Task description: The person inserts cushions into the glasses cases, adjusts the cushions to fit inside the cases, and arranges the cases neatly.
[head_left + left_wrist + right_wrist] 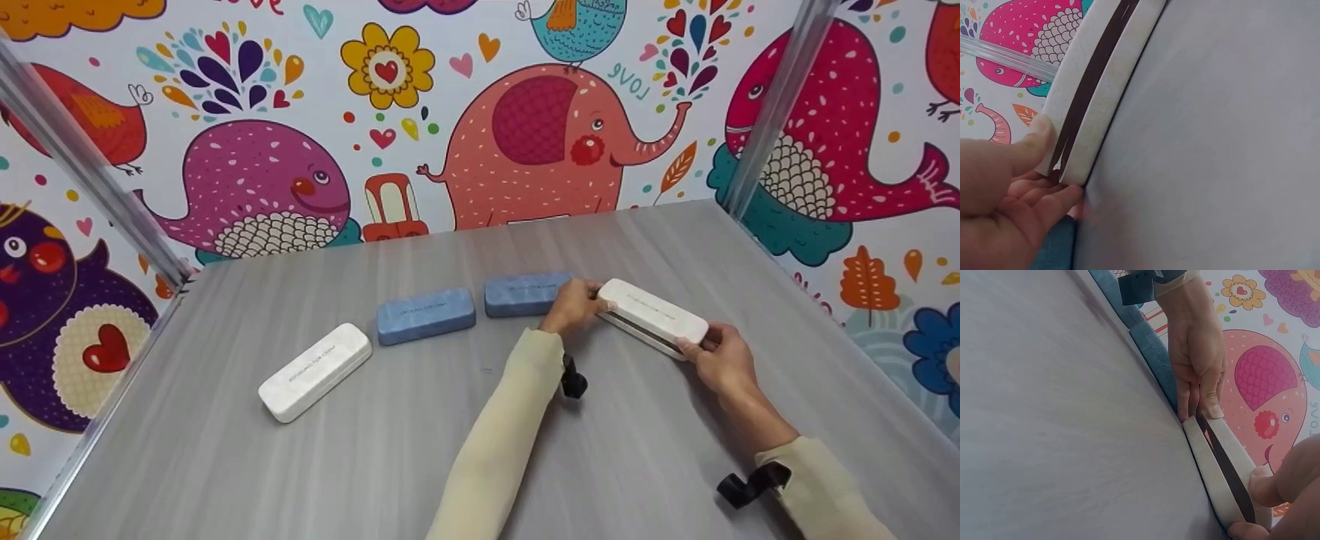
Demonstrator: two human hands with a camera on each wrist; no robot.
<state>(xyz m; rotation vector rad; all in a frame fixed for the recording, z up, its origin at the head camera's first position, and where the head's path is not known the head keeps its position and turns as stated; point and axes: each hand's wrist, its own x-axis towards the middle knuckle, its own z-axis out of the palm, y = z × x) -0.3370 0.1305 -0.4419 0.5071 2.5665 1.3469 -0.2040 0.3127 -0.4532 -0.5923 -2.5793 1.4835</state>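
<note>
Between both hands, at the right of the table in the head view, is a white glasses case (654, 309) with a line of print on its lid. The lid is parted from the base along the front, showing a dark gap. My left hand (571, 307) grips the case's left end, thumb on the lid edge and fingers by the base, as the left wrist view also shows. At the other end, my right hand (726, 361) grips the case, its thumb (1264, 486) on the lid and a finger low at the base. The inside is hidden.
A blue case (525, 294) lies just left of my left hand, partly behind it. Another blue case (425, 316) and a white case (315, 373) lie farther left, both closed. The grey table (375, 465) is bordered by a cartoon-printed wall (420, 150) and metal posts.
</note>
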